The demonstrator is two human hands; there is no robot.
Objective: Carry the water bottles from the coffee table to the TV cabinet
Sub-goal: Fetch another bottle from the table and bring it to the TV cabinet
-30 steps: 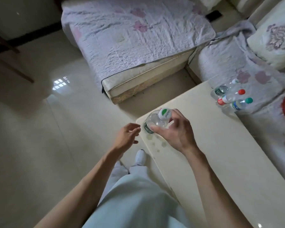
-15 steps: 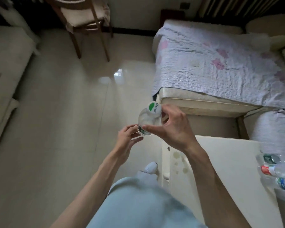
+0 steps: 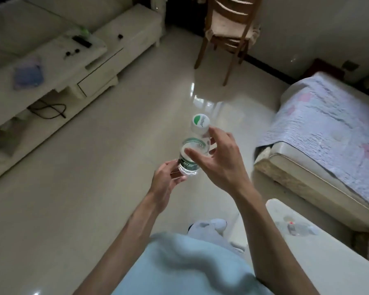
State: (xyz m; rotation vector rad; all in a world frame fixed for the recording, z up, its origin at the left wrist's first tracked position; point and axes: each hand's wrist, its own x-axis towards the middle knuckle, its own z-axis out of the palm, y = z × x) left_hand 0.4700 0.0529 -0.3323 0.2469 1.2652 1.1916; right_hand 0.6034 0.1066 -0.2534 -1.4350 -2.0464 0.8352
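Holding the water bottle (image 3: 190, 167) out over the floor (image 3: 115, 167), we had our left hand (image 3: 165, 182) curled round its lower end, fingers & thumb gripping the base just under the green label. Bottle was tilted, its white-and-green cap (image 3: 201, 122) pointing up and away from the grip, clear water inside.

Our right hand (image 3: 222, 160) sat just right of the grip, fingers spread and nearly straight. The thumb lay across the bottle's shoulder and the index tip touched the neck under the cap, w/ nothing wrapped round. So left hand was clamped on the bottle, right hand loose & only touching.

TV cabinet (image 3: 107, 50) stood well apart, up and left of the grip, w/ a blue cloth (image 3: 28, 74) and some small dark bits on top. Coffee table (image 3: 307, 262) lay below and right of the grip, past our right forearm. More bottles (image 3: 294, 227) lay on it, too blurred to count.

Wooden chair (image 3: 228, 28) stood far beyond the grip, approx. straight ahead. A pale quilt (image 3: 328, 124) covered the seat off to the right.
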